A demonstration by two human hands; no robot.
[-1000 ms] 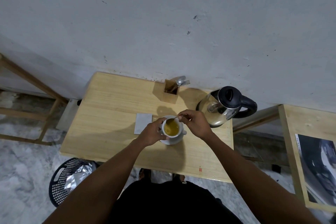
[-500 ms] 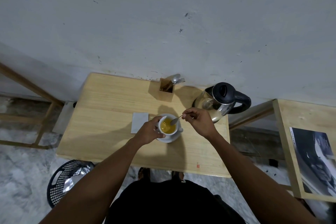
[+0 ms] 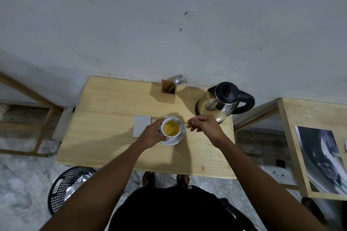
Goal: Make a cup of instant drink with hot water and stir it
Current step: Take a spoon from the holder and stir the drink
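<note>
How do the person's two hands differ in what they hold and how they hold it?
The left hand wraps around the side of the white cup; the right hand pinches the handle of a thin spoon. The left hand's grip is a broad curl of fingers and thumb; the right hand's grip is a fingertip pinch. The left hand touches the cup; the right hand stays beside it. Both work over the wooden table.

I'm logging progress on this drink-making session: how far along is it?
Done: the white cup on its saucer already holds yellow liquid, and the kettle is back on the table. In hand: the left hand steadies the cup while the right hand pinches a spoon whose bowl dips into the drink. Left: finish stirring and take the spoon out.
</note>
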